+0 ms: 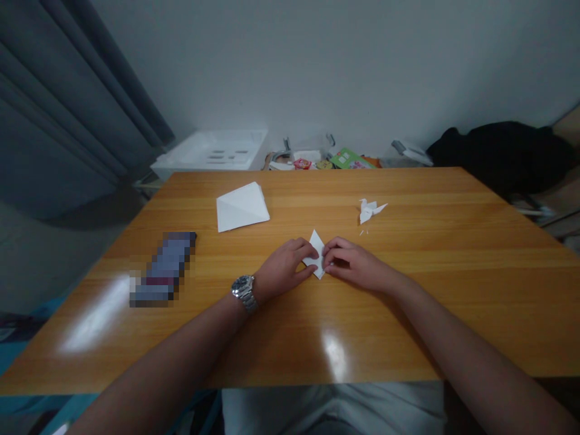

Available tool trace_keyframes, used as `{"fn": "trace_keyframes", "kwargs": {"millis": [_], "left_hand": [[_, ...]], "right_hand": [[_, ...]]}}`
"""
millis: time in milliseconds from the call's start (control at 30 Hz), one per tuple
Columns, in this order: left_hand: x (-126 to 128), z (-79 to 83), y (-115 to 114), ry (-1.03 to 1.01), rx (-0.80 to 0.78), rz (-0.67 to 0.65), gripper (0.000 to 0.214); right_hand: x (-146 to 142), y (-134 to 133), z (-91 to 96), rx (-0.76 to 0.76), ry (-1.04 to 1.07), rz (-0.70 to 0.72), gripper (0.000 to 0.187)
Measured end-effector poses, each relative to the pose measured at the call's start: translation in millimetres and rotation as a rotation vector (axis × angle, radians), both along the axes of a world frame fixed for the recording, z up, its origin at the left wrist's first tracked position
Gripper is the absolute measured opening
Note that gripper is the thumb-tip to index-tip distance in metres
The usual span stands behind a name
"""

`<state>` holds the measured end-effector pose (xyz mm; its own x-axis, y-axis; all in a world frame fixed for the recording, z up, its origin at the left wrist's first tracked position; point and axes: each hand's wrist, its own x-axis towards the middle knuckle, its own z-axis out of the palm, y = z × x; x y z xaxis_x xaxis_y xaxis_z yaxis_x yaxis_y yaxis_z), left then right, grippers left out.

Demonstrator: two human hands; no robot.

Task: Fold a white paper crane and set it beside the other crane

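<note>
A small folded piece of white paper (316, 243), roughly kite-shaped, lies on the wooden table between my hands. My left hand (292, 264), with a metal watch (244, 291) at its wrist, has its fingers curled onto the paper's left side. From the right, my right hand (351, 263) pinches the paper's right edge between thumb and fingers. Parts of the paper are hidden beneath the fingertips. Beyond my right hand stands a folded white paper crane (370, 210), with tiny white scraps in front of it.
White paper sheets (243, 208) lie stacked at the back left of the table (290, 338). A pixelated phone-like object (164, 269) lies at the left. Behind the table are a white plastic tray (212, 151), a green booklet (348, 159) and a black cloth heap (502, 157).
</note>
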<state>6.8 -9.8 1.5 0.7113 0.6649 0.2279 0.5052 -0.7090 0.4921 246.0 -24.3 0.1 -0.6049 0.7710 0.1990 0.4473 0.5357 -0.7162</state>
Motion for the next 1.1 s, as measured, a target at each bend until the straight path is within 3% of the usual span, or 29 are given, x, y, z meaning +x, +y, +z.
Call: {"fn": "trace_keyframes", "kwargs": {"millis": [667,933,1100], "left_hand": [[-0.3,-0.7,0.1,-0.005,-0.005,-0.002,0.019],[1.4,1.7,-0.5,-0.015,-0.012,0.014,0.015],[1.1,2.1,-1.0,-0.043,-0.007,0.017,0.023]], "right_hand": [[-0.5,0.9,-2.1,-0.007,0.008,-0.01,0.008],[-4.4,0.6,-0.1,0.025,-0.013,-0.078,0.009],[-4.3,1.2,-0.1,0.025,-0.014,-0.087,0.01]]}}
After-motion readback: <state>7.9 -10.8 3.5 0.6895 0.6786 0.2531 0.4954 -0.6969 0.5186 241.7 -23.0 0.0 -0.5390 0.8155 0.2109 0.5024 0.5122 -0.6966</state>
